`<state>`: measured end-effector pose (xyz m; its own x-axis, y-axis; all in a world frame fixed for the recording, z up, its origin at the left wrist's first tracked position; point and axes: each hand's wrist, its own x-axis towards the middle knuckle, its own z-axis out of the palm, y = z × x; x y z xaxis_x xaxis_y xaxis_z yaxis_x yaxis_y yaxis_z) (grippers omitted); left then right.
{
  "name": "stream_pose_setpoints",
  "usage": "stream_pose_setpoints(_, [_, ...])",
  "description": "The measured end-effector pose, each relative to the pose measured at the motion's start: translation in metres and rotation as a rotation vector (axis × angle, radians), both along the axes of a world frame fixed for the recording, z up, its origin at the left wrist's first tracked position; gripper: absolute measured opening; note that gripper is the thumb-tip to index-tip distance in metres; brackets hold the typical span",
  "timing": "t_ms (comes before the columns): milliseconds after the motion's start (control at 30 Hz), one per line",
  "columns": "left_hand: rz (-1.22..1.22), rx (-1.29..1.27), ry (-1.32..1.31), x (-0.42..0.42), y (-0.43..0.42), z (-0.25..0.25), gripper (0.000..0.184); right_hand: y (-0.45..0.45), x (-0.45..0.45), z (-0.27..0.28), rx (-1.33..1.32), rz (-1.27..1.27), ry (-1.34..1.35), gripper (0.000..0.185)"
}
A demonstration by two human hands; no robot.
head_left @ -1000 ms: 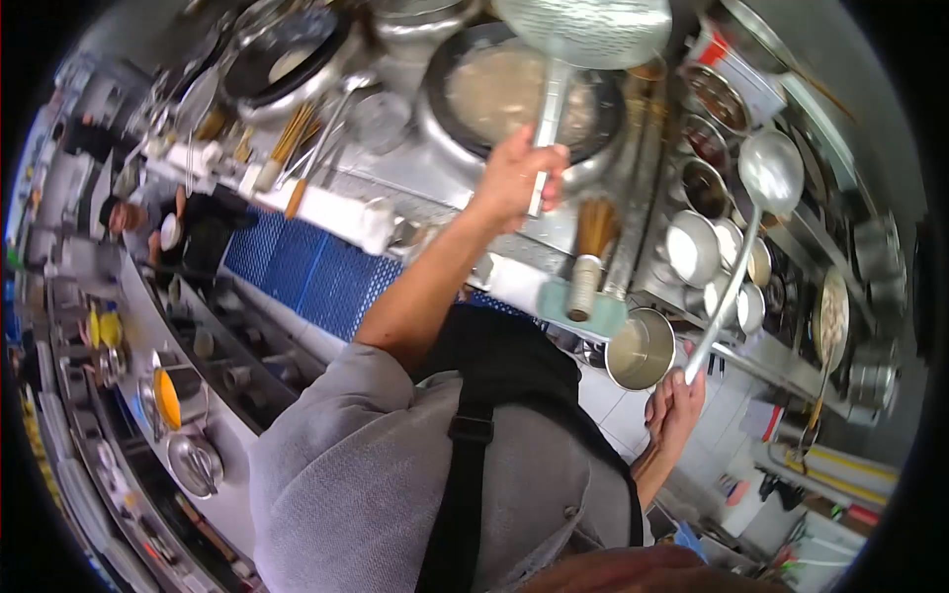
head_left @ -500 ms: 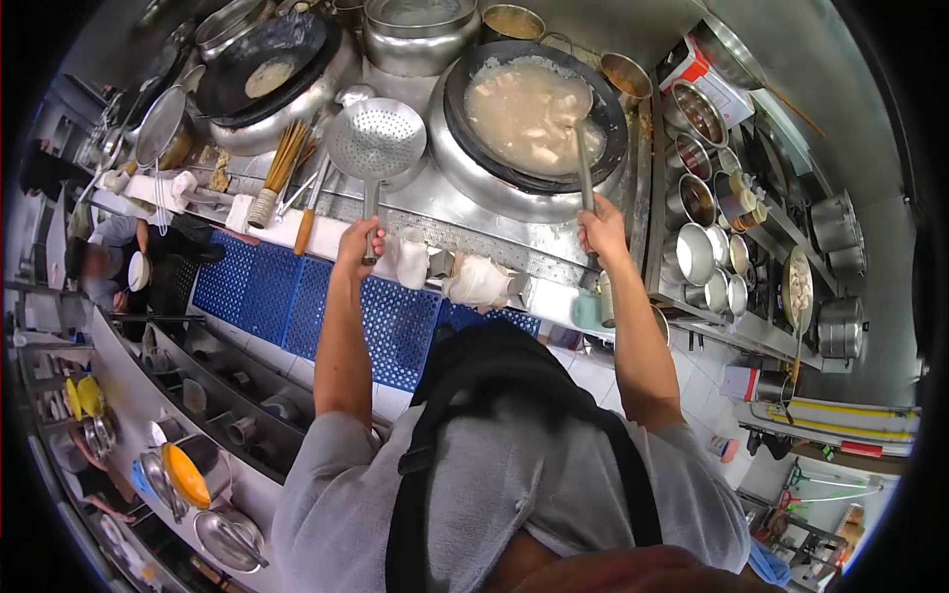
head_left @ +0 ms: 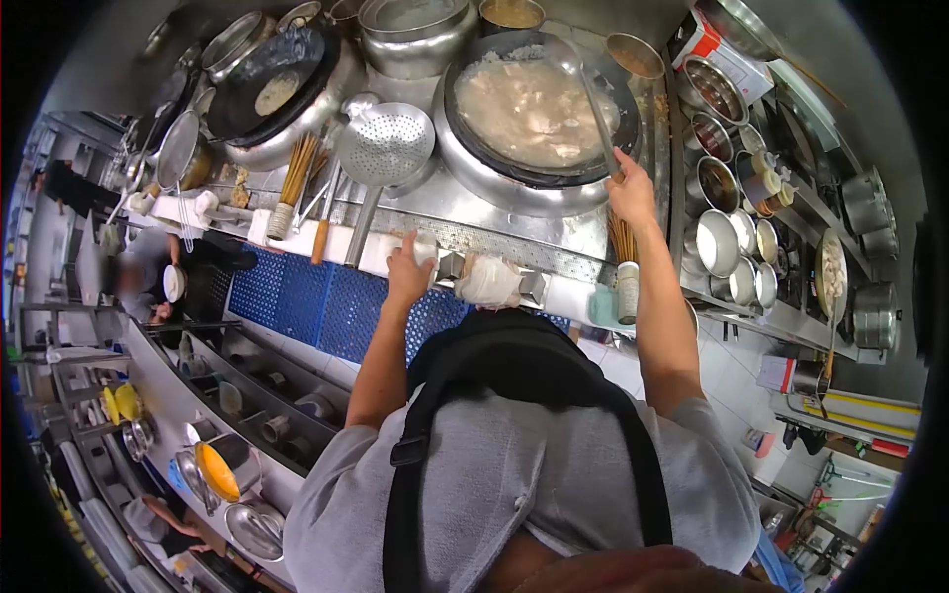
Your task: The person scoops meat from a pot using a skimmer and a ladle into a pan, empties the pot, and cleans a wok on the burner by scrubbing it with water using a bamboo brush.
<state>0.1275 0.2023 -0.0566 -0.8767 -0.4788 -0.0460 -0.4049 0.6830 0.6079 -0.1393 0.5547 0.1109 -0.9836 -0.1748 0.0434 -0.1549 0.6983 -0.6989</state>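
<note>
My right hand [head_left: 633, 193] is closed round the handle of a metal ladle [head_left: 596, 104]. The ladle's bowl hangs over the far rim of a black wok [head_left: 465, 148], which holds cloudy broth with pale pieces [head_left: 539, 109]. Beside the wok lies a perforated skimmer [head_left: 387, 144], its handle pointing towards me over the stove's front edge. My left hand [head_left: 407, 275] is off that handle, fingers apart, right by a bundled white cloth [head_left: 425, 252] on the front ledge. Whether the fingertips touch the cloth, I cannot tell.
A second wok [head_left: 272, 94] sits at the left. Bamboo brushes [head_left: 292, 188] stand along the ledge, another brush [head_left: 626, 287] below my right hand. Metal bowls [head_left: 717, 242] crowd the right-hand shelf. At far left a person [head_left: 148, 272] holds a white bowl.
My left hand has let go of the skimmer and moved right towards the white cloth. The ladle's bowl has risen out of the broth to the wok's far rim.
</note>
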Motion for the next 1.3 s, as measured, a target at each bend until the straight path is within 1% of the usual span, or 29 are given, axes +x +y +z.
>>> stream_pose_setpoints(33, [0.011,0.057,0.008,0.000,0.000,0.001,0.078,-0.005,-0.007,-0.011,-0.002,0.019,0.009,0.063])
stream_pose_setpoints(67, [0.115,0.287,0.060,0.001,-0.001,0.001,0.073,-0.007,-0.013,-0.022,-0.003,0.040,0.017,0.063])
stream_pose_setpoints(100, [0.218,0.513,0.116,0.000,-0.001,0.008,0.069,-0.010,-0.014,-0.025,-0.045,0.055,-0.050,0.061])
stream_pose_setpoints(133, [0.319,0.736,0.173,-0.002,0.000,0.025,0.064,-0.009,-0.013,-0.023,-0.042,0.062,-0.058,0.061])
stream_pose_setpoints(167, [0.407,1.052,0.272,-0.002,0.004,0.042,0.053,-0.006,-0.011,-0.020,-0.039,0.070,-0.070,0.061])
stream_pose_setpoints(233, [0.415,1.587,0.435,-0.001,0.001,0.060,0.057,-0.001,-0.007,-0.004,-0.039,0.078,-0.162,0.061])
stream_pose_setpoints(267, [0.424,1.849,0.535,0.004,0.000,0.066,0.059,0.001,-0.010,0.003,-0.028,0.078,-0.095,0.061])
stream_pose_setpoints(300, [0.290,1.879,0.528,-0.003,0.011,0.087,0.059,0.004,-0.017,0.007,-0.022,0.078,-0.025,0.061])
stream_pose_setpoints(333, [0.274,1.868,0.501,-0.016,0.021,0.098,0.057,0.006,-0.026,0.012,-0.017,0.074,0.053,0.061])
stream_pose_setpoints(400, [0.137,1.842,0.378,-0.051,0.025,0.078,0.046,0.006,-0.066,0.019,0.048,0.119,0.211,0.060])
stream_pose_setpoints(433, [0.171,1.743,0.287,-0.075,0.036,0.080,0.045,0.005,-0.087,0.025,0.084,0.128,0.293,0.060])
stream_pose_setpoints(467, [0.201,1.644,0.195,-0.100,0.053,0.086,0.043,0.003,-0.106,0.034,0.129,0.143,0.284,0.061])
stream_pose_setpoints(533, [0.376,1.514,0.132,-0.145,0.091,0.115,0.036,-0.003,-0.135,0.049,0.221,0.174,0.263,0.062])
stream_pose_setpoints(633, [0.359,1.511,-0.027,-0.194,0.112,0.121,0.028,0.002,-0.150,0.059,0.394,0.348,0.306,0.061])
stream_pose_setpoints(667, [0.351,1.498,-0.071,-0.209,0.119,0.124,0.026,0.002,-0.151,0.067,0.382,0.354,0.311,0.061])
stream_pose_setpoints(700, [0.400,1.476,-0.060,-0.228,0.126,0.113,0.024,-0.001,-0.143,0.077,0.371,0.361,0.312,0.062])
stream_pose_setpoints(767, [0.381,1.452,-0.067,-0.241,0.129,0.077,0.023,-0.004,-0.133,0.092,0.346,0.392,0.298,0.062])
stream_pose_setpoints(800, [0.369,1.442,-0.064,-0.238,0.131,0.080,0.022,-0.005,-0.127,0.098,0.336,0.391,0.236,0.062])
stream_pose_setpoints(867, [0.342,1.482,0.035,-0.226,0.132,0.084,0.024,-0.012,-0.122,0.112,0.303,0.378,0.135,0.062])
stream_pose_setpoints(900, [0.330,1.509,0.069,-0.222,0.131,0.084,0.024,-0.010,-0.132,0.095,0.289,0.377,0.296,0.062])
stream_pose_setpoints(967, [0.329,1.552,0.151,-0.212,0.132,0.086,0.025,-0.012,-0.126,0.112,0.283,0.325,0.199,0.061])
stream_pose_setpoints(1000, [0.365,1.563,0.148,-0.208,0.134,0.089,0.023,-0.014,-0.120,0.121,0.280,0.301,0.149,0.061])
stream_pose_setpoints(1067, [0.309,1.586,0.256,-0.198,0.137,0.083,0.021,-0.019,-0.094,0.154,0.274,0.290,0.096,0.063])
stream_pose_setpoints(1100, [0.311,1.619,0.252,-0.193,0.136,0.086,0.018,-0.019,-0.088,0.162,0.275,0.283,0.060,0.062])
stream_pose_setpoints(1133, [0.300,1.637,0.274,-0.188,0.138,0.089,0.018,-0.017,-0.083,0.165,0.280,0.279,0.018,0.062])
stream_pose_setpoints(1167, [0.293,1.654,0.298,-0.183,0.140,0.091,0.017,-0.017,-0.085,0.160,0.280,0.303,0.069,0.065])
stream_pose_setpoints(1200, [0.289,1.666,0.326,-0.178,0.139,0.093,0.017,-0.020,-0.078,0.162,0.261,0.290,0.042,0.065])
stream_pose_setpoints(1233, [0.333,1.663,0.320,-0.171,0.140,0.104,0.016,-0.023,-0.069,0.164,0.240,0.281,0.016,0.065])
stream_pose_setpoints(1300, [0.329,1.674,0.317,-0.159,0.136,0.116,0.017,-0.029,-0.057,0.161,0.210,0.293,0.002,0.065])
